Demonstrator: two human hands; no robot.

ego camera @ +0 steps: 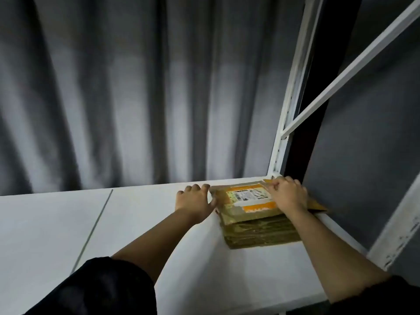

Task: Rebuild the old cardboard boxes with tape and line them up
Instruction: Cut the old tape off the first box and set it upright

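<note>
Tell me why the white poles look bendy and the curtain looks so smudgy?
In the head view, the wide-angle lens bows the white shelf frame near the edge; the grey curtain is soft and blurred, with pale light patches between dark folds; the label on the flattened cardboard boxes is too fuzzy to read; both hands look fairly sharp.

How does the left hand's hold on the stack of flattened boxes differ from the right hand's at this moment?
The left hand sits at the left edge of the flattened cardboard stack, fingers reaching over the far-left corner, while the right hand lies on top, near the far-right corner. The left hand's thumb presses the stack's side; the right hand's fingers curl over the top box beside its label. Both arms are stretched out and both hands touch the stack on the white table.
</note>
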